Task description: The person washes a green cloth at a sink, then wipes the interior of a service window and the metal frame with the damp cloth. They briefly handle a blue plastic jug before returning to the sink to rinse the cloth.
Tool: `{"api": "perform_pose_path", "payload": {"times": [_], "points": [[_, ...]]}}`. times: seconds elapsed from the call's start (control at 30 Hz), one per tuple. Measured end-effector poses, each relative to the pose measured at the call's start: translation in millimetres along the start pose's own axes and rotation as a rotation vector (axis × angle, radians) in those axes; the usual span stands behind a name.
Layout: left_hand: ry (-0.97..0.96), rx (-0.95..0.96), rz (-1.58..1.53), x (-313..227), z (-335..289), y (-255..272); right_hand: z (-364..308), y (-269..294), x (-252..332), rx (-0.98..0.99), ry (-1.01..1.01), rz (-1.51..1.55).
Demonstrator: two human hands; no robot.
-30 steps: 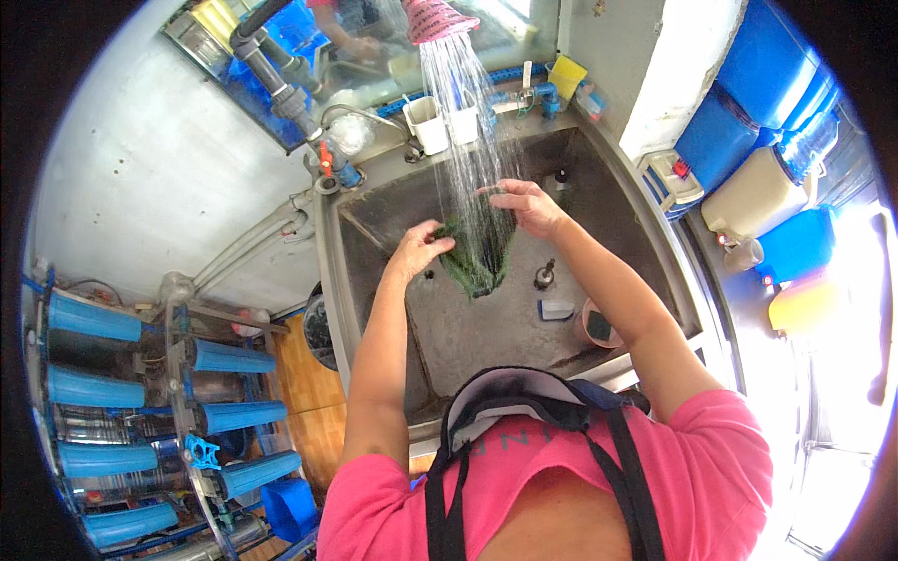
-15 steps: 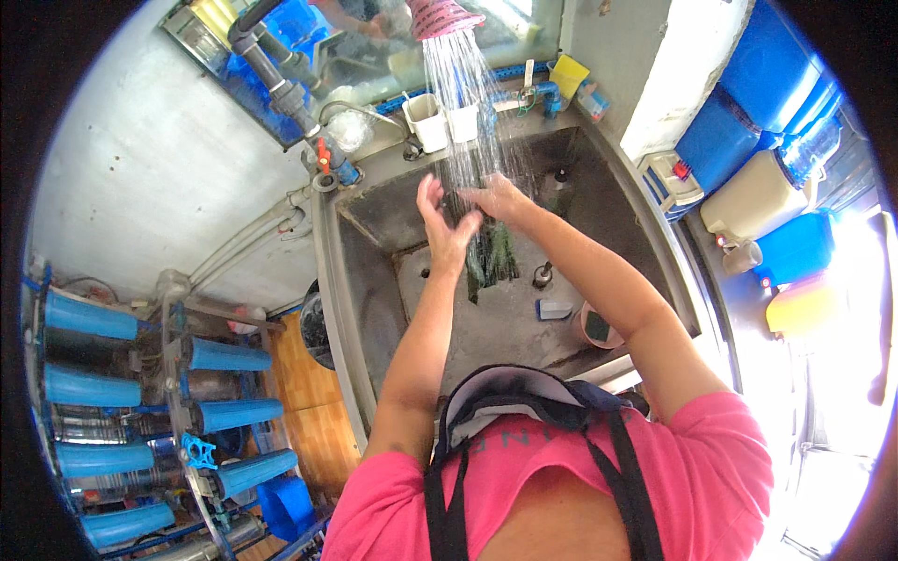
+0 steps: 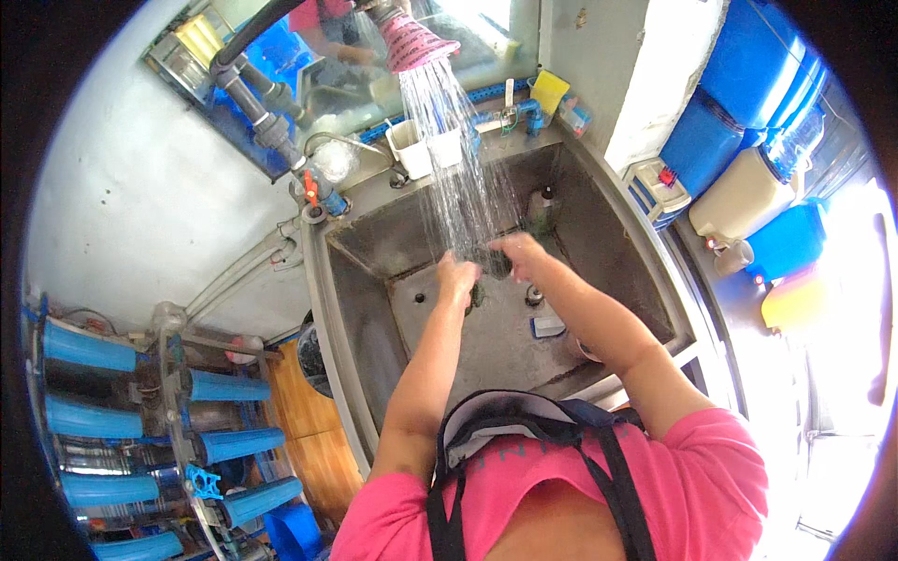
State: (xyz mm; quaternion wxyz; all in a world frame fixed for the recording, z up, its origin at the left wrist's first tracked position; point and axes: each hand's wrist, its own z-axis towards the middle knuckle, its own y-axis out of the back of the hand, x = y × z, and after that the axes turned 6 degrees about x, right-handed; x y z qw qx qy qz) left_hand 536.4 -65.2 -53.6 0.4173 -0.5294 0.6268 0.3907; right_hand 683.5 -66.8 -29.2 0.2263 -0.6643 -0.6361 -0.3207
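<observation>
Water pours from a spout wrapped in pink patterned material [image 3: 416,45] into a deep grey sink [image 3: 360,280]. Under the stream, low in the basin, my left hand [image 3: 458,279] is closed, with a dark green limp item [image 3: 475,297] showing at its fingers. My right hand [image 3: 520,256] is just to its right, fingers bent and smeared by motion, beside another dark part of that item. Spray and the hands hide much of it, so its kind is unclear. A blue-and-white brush or sponge-like block [image 3: 547,326] lies on the sink floor.
A bottle [image 3: 541,208] stands in the sink's far right corner. White containers [image 3: 423,150] and a red-handled valve [image 3: 311,187] are on the back ledge. Blue filter housings [image 3: 229,385] fill a rack at left; jugs and blue drums [image 3: 702,154] stand at right.
Both hands have come down from the upper stream, deeper into the basin, and closer to the dark green item. The left fingers, spread before, are now closed. The view has shifted slightly.
</observation>
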Motion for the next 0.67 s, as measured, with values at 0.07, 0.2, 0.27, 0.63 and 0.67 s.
{"api": "perform_pose_path", "payload": {"times": [0.07,0.2,0.27,0.63,0.67], "points": [[-0.076,0.079,0.015,-9.4,-4.7,-13.3,3.9,-8.2,-20.7,0.026,-0.133,0.276],[-0.061,0.373,-0.476,-15.7,-2.1,-0.2,3.9,-4.5,-35.2,0.43,-0.129,0.865],[-0.084,0.389,-0.848,-8.8,-1.7,11.4,7.5,-17.9,-27.9,0.382,0.04,0.928],[-0.067,0.347,-1.304,12.9,13.8,5.5,17.6,-63.3,-27.7,0.339,0.282,1.073],[-0.044,0.292,-1.228,12.2,23.5,7.5,25.8,-58.9,-33.2,0.292,0.266,1.038]]}}
